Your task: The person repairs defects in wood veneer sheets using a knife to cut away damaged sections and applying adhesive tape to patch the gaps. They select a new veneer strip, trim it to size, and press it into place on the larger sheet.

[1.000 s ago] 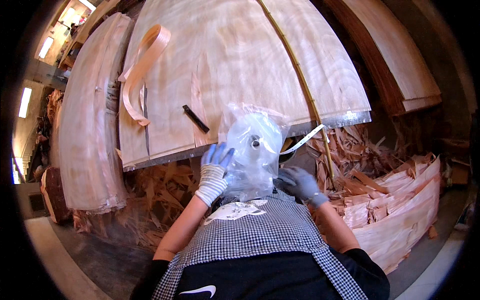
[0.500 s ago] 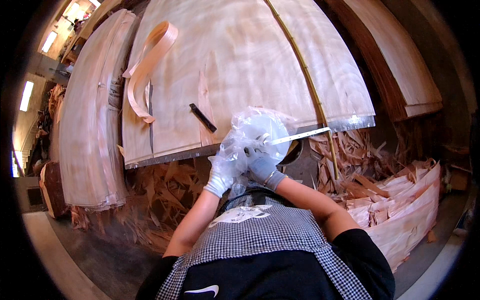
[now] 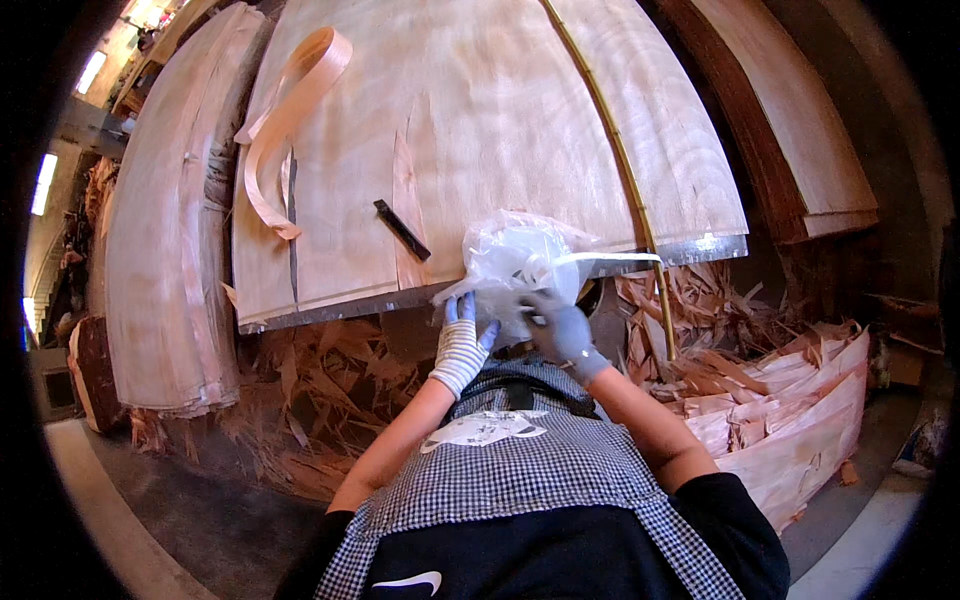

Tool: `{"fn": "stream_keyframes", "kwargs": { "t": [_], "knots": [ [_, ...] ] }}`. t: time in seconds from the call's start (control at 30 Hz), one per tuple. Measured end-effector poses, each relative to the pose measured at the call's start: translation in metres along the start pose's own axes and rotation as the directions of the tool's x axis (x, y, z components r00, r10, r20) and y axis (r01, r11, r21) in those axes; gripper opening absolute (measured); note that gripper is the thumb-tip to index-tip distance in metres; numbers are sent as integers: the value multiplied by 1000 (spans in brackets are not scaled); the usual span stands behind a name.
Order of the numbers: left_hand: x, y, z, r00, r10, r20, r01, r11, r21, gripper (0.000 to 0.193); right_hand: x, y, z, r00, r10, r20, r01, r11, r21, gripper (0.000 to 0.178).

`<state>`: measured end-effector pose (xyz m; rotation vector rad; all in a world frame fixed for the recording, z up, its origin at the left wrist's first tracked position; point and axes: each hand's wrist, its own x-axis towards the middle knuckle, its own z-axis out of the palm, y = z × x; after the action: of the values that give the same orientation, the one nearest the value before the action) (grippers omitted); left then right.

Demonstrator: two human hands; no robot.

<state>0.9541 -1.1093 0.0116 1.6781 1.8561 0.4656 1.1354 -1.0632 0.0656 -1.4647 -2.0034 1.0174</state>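
Note:
At the near edge of a pale veneer sheet (image 3: 480, 120), a white roll of tape (image 3: 560, 270) sits in a crumpled clear plastic bag (image 3: 500, 245). A narrow white tape strip (image 3: 620, 257) runs right from it to a thin bamboo stick (image 3: 622, 150). My left hand (image 3: 463, 348), in a striped white glove, lies against the bag's near-left side, fingers stretched up and thumb apart. My right hand (image 3: 565, 332), in a grey-blue glove, is at the near side of the bag and roll. Its fingers are smeared by motion, so their grip cannot be made out.
A black bar-shaped tool (image 3: 402, 230) and a curled veneer strip (image 3: 265, 150) lie on the sheet. Veneer stacks stand left (image 3: 165, 230) and right (image 3: 790, 110). Veneer scraps (image 3: 340, 390) lie below the near edge, with a scrap pile (image 3: 790, 410) at the right.
My left hand has loosened from the bag and its fingers have straightened. My right hand has shifted slightly right. The tape strip has turned and now bows slightly.

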Motion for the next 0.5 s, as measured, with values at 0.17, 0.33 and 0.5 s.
{"fn": "stream_keyframes", "kwargs": {
  "t": [0.17,0.33,0.5],
  "knots": [
    [13,13,4,994,-58,-89,52,996,-69,77,-28,116,14,790,593,-158,-519,783,342,31],
    [11,-31,33,922,-356,-151,257,856,-449,82,-10,95,32,856,457,241,-436,389,812,33],
    [-3,-3,-1,879,-240,412,342,-284,-896,63,-30,47,16,870,353,344,-448,275,851,33]
  ]
}}
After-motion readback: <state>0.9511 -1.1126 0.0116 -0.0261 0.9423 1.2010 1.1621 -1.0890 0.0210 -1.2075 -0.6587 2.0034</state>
